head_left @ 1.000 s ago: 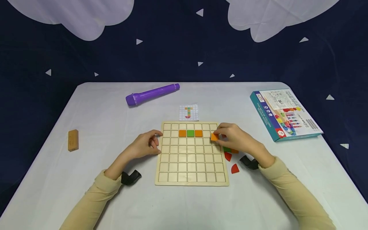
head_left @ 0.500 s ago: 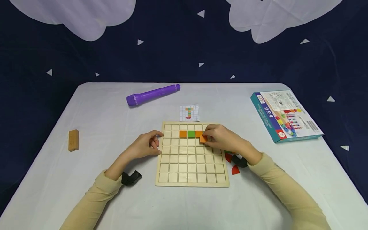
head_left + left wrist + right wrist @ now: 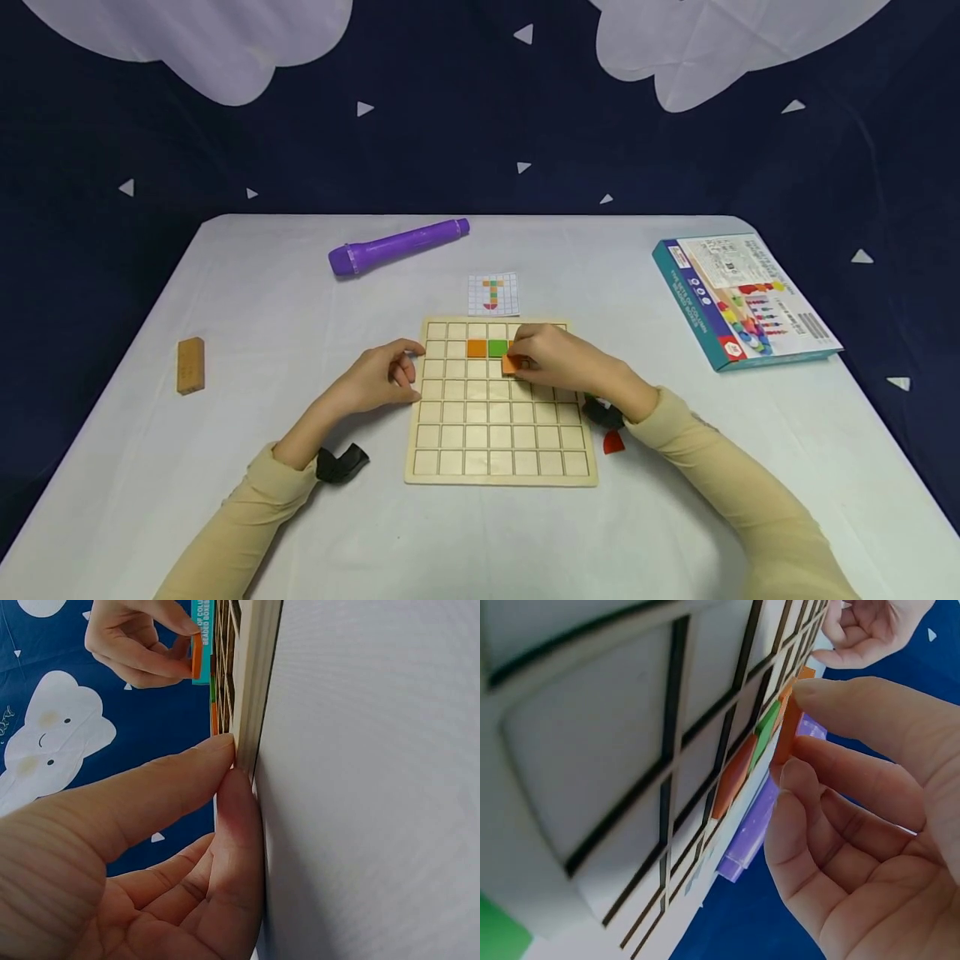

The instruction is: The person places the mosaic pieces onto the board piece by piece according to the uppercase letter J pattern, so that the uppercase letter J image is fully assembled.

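A pale wooden grid board (image 3: 500, 437) lies on the table. In the head view my left hand (image 3: 378, 377) touches its left edge with thumb and index fingertips, set apart along that side; the other fingers curl in. My right hand (image 3: 561, 358) pinches an orange square tile (image 3: 786, 739) between thumb and fingers, tilted close over the grid. Beyond it, in the second row, sit an orange tile (image 3: 476, 348), a green tile (image 3: 497, 348) and another orange tile (image 3: 735, 780), mostly hidden by my right hand in the head view.
Behind the board lies a small printed card (image 3: 492, 293) with a coloured tile pattern. A purple microphone-shaped stick (image 3: 397, 247) is farther back. A teal box (image 3: 746, 300) lies at right, a wooden block (image 3: 191, 366) at left. A red quarter-round piece (image 3: 613, 442) rests beside the board.
My right hand has carried the orange tile leftward across the board, from the right columns to just below the tile row, near the green tile. The left hand has stayed at the board's edge.
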{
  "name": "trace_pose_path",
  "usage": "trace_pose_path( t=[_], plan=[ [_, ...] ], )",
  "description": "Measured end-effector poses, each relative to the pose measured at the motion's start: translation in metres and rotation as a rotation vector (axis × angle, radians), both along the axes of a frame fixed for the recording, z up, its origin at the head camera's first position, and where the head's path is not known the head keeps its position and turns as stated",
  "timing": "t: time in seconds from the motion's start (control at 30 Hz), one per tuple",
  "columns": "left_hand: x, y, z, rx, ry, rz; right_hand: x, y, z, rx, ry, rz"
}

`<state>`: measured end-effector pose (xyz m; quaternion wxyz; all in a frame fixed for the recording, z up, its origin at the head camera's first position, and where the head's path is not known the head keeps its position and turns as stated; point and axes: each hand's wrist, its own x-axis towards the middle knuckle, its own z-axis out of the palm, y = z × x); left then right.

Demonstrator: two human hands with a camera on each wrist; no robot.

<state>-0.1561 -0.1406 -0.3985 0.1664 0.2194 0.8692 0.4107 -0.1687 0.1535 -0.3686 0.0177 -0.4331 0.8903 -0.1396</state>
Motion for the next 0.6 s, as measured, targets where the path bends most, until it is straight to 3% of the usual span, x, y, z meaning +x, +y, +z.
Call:
trace_pose_path(
  t=[0.6],
  plan=[
    [0.000,0.000,-0.001,0.001,-0.007,0.002,0.000,-0.014,-0.003,0.091,-0.017,-0.015]
  ],
)
